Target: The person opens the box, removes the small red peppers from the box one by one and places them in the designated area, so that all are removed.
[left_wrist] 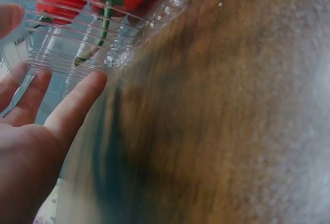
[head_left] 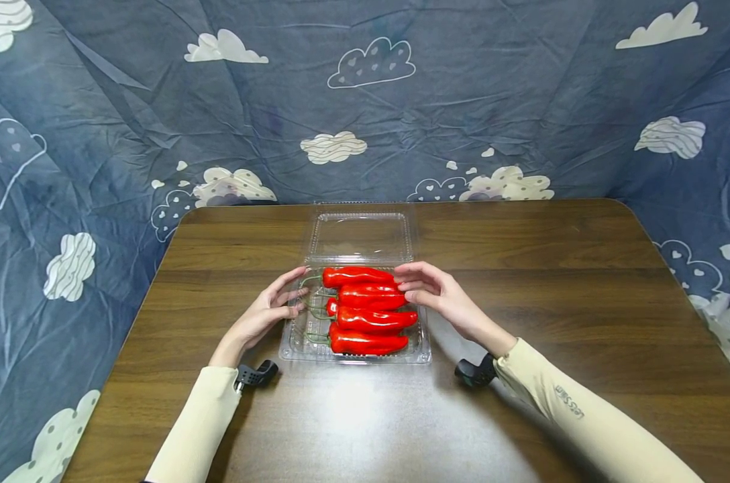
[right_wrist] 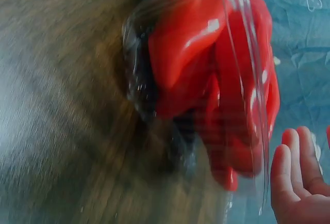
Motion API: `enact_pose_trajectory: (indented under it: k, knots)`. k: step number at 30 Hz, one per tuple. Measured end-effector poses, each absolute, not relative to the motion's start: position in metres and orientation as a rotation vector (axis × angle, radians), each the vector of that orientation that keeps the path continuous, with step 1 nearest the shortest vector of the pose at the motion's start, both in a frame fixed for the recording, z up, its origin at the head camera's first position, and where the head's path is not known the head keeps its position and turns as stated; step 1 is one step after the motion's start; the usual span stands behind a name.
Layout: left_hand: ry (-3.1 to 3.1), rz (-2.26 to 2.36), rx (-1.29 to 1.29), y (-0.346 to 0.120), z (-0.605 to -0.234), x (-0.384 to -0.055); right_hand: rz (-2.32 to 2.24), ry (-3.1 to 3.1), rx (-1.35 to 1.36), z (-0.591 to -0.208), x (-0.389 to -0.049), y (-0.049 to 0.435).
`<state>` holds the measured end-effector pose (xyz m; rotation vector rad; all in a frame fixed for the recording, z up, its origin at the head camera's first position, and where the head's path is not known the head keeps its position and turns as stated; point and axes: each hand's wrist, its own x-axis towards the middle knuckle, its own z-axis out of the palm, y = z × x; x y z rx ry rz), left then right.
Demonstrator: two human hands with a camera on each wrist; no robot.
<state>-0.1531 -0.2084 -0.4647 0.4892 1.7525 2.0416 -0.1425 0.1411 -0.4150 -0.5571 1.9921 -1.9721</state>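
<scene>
Several glossy red peppers (head_left: 374,318) with green stems lie side by side in a clear plastic clamshell box (head_left: 289,350), stems to the left. The box's hinged lid (head_left: 361,238) is folded back flat behind it. At the left wall my left hand (head_left: 261,318) has its fingers spread, the fingertips right at the plastic in the left wrist view. My right hand (head_left: 442,295) is at the right side, its gently bent fingers overlapping the tips of the rear peppers in the head view. In the right wrist view its fingers (right_wrist: 281,170) appear beside the box wall, gripping nothing.
The box stands on a brown wood-grain table (head_left: 546,268). A dark blue cloth (head_left: 492,87) with cloud prints hangs behind the table and at both sides. Dark wrist mounts (head_left: 257,373) sit below both hands, close over the tabletop.
</scene>
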Motion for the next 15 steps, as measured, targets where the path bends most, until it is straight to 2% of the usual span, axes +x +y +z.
enact_pose_trajectory:
  k: [15]
  knots:
    - [1.731, 2.062, 0.459, -0.211, -0.463, -0.151, -1.753, 1.926, -0.693, -0.417, -0.139, 0.113]
